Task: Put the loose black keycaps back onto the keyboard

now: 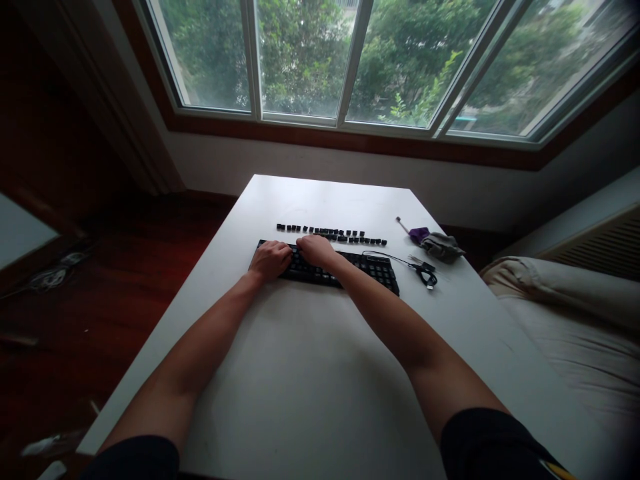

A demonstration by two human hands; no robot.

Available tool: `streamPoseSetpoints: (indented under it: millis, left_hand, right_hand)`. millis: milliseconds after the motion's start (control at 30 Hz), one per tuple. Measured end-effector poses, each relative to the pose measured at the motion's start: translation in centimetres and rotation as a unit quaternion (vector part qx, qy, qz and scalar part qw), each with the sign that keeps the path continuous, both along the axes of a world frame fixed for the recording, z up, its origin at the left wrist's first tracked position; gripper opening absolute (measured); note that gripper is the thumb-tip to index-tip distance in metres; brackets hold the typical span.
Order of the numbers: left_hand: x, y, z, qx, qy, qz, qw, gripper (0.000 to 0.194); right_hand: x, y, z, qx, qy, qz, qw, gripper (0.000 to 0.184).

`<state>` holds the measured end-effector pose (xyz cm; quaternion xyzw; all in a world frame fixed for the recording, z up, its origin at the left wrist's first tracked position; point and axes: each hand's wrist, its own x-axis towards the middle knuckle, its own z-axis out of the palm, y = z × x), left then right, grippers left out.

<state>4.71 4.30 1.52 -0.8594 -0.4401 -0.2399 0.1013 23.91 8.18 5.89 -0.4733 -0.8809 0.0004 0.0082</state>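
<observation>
Keyboard (311, 273) is lying on the white table (320, 353), its length running across in front of you, and both your hands are working at its left part. Your left hand (273, 259) is resting over the left end, fingers curled down onto the keys; I cannot tell whether it is clamping anything. Your right hand (317, 251) is bending over the upper edge just beside it, the fingers drawn in close together, but what lies between their tips is hidden, so I cannot tell if they are gripping a key.

For good handling, you want to be bracing the frame with the left hand while the right is working straight up or down on one key at a time; if you are tilting or twisting, a stem could be suffering. Spreading the left-hand pressure should be stopping the board from sliding.

Beyond the far edge, a far row of key caps (331, 231) and a near row of key caps (343, 239) are lying on the table, so you should be moving your knuckles clear of them. To the right, the coiled cable (425, 272) is lying near the grey cloth (444, 247).
</observation>
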Motion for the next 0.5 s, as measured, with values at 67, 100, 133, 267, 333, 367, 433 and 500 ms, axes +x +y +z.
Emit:
streamPoseSetpoints:
  millis: [67, 100, 133, 267, 333, 367, 433, 500]
  left_hand:
    - [0.0, 0.0, 0.0, -0.001, 0.001, 0.000, 1.000, 0.021]
    - [0.0, 0.0, 0.0, -0.001, 0.000, 0.000, 1.000, 0.021]
    - [0.0, 0.0, 0.0, -0.002, 0.000, -0.001, 1.000, 0.021]
    - [0.1, 0.1, -0.1, -0.006, -0.004, 0.001, 1.000, 0.020]
    - [0.1, 0.0, -0.1, -0.006, -0.003, 0.005, 1.000, 0.020]
    - [0.2, 0.0, -0.1, -0.006, -0.002, 0.008, 1.000, 0.020]
    - [0.2, 0.0, -0.2, -0.004, 0.000, 0.011, 1.000, 0.021]
    - [0.3, -0.1, -0.2, -0.003, 0.002, 0.010, 1.000, 0.020]
  right_hand:
    - [0.1, -0.3, -0.4, 0.005, 0.020, -0.007, 1.000, 0.020]
    - [0.2, -0.4, -0.7, 0.007, 0.034, -0.011, 0.999, 0.019]
    - [0.3, -0.5, -1.1, 0.009, 0.052, -0.016, 0.998, 0.019]
    - [0.8, -0.6, -2.9, 0.010, 0.148, -0.053, 0.988, 0.018]
    - [1.0, -0.5, -3.7, 0.008, 0.195, -0.063, 0.979, 0.017]
    - [1.0, -0.5, -3.9, 0.007, 0.211, -0.065, 0.975, 0.016]
    - [1.0, -0.2, -4.3, 0.005, 0.224, -0.065, 0.972, 0.013]
    - [0.9, 0.0, -4.3, 0.002, 0.220, -0.067, 0.973, 0.012]
